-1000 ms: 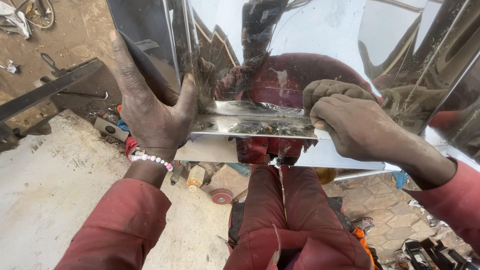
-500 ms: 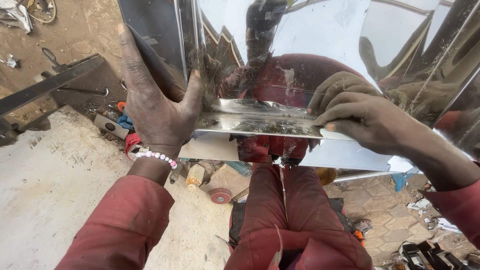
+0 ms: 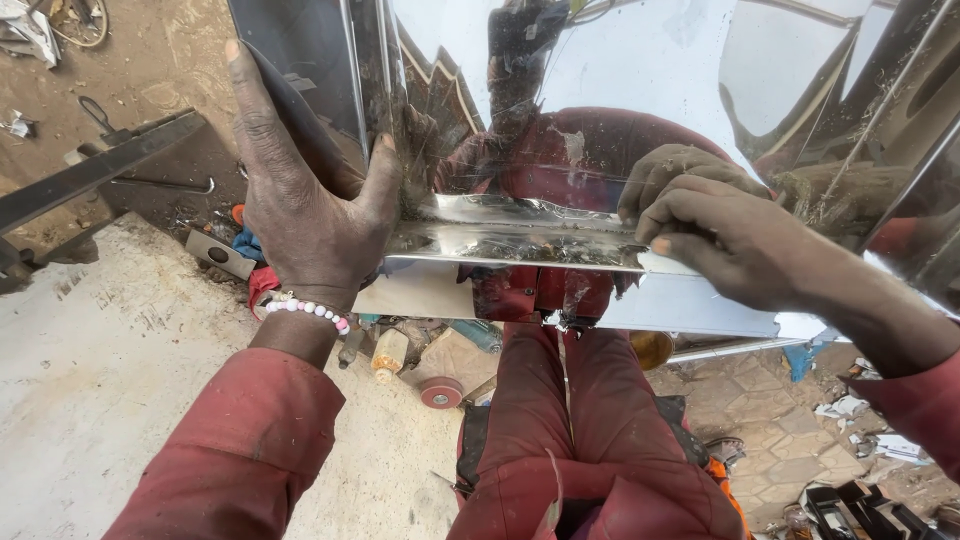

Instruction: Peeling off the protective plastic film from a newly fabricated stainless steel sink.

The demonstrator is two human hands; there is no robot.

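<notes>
- Since a moment ago our right hand (image 3: 740, 245) has slid rightward along the folded edge, fingers bunched and pressing the lip.
- Our left hand (image 3: 305, 215) stays flat, fingers together and thumb spread, gripping the sheet's left fold.
- Beyond our fingertips the mirror-bright metal sheet (image 3: 620, 90) stands upright, reflecting us.
- Below the fingers lies a red grinding disc (image 3: 441, 392).

Ground: we see a red grinding disc (image 3: 441, 392) near its middle.
Left edge: a dark metal bar (image 3: 95, 170).
Lower right: paving stones (image 3: 770, 420).
</notes>
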